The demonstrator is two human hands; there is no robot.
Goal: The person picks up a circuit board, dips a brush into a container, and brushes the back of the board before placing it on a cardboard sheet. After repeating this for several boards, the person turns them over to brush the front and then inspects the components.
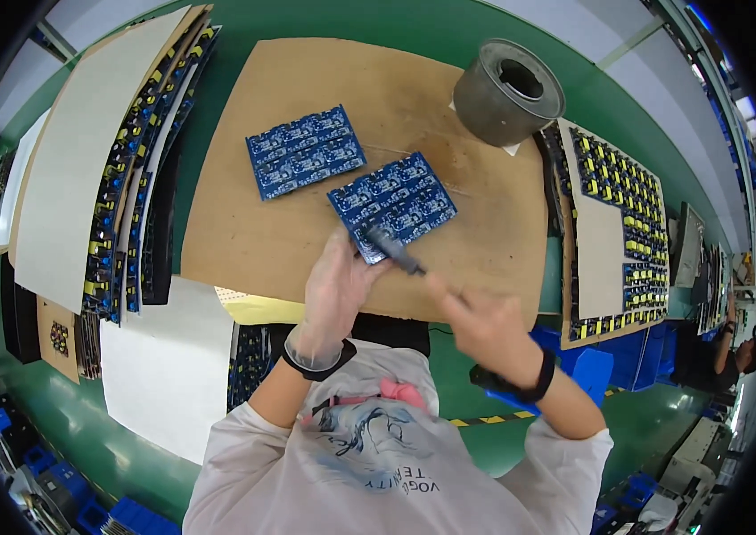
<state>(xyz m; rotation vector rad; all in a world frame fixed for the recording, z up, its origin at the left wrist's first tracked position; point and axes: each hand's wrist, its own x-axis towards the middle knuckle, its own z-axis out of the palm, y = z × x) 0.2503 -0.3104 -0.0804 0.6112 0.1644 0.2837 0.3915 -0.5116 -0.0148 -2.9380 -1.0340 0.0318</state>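
Green bench top (378,20) carries a tan cardboard sheet (485,254), its far edge lightly stained. Under work is a rectangular blue circuit-board panel with silvery solder marks (400,198), right of the sheet's centre, its lowest corner toward the near edge. A matching blue panel (307,153) lies apart, toward the far left corner; a round grey metal can with an open top (496,98) stands at the far right corner. Left hand (333,285) touches the worked panel's near-left border; whether its fingers clamp beneath cannot be told. Right hand (483,328) is closed around a dark grey, blurred tool (400,254), its tip over the panel's near portion. Recommended: steady that corner firmly, keep left fingertips outside the tool's path, use light, even strokes.
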